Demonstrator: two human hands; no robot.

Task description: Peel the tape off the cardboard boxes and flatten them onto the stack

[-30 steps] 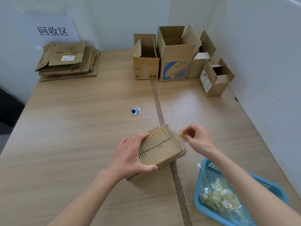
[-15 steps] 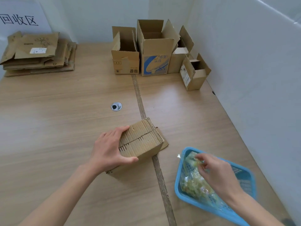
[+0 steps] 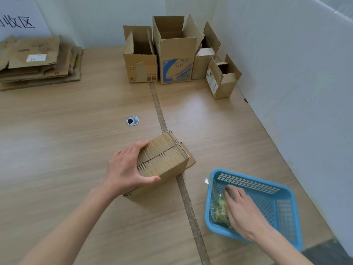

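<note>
A small cardboard box (image 3: pixel 164 157) stands on the wooden table near its middle seam, ribbed bottom flaps facing up. My left hand (image 3: pixel 126 169) grips its left side, thumb along the near edge. My right hand (image 3: pixel 242 209) reaches into a blue plastic basket (image 3: pixel 278 190) at the lower right, fingers down on a wad of peeled tape (image 3: pixel 219 209) inside it. Whether those fingers hold any tape is hidden. A stack of flattened cardboard (image 3: pixel 38 62) lies at the far left.
Several open cardboard boxes (image 3: pixel 175 54) stand at the back by the wall, one smaller box (image 3: pixel 223 79) nearest the right wall. A round cable grommet (image 3: pixel 132 120) sits in the table. A white wall runs along the right edge.
My right hand carried the peeled tape from the box's right end down into the blue basket. My left hand kept its grip on the box. The camera view shifted right.
</note>
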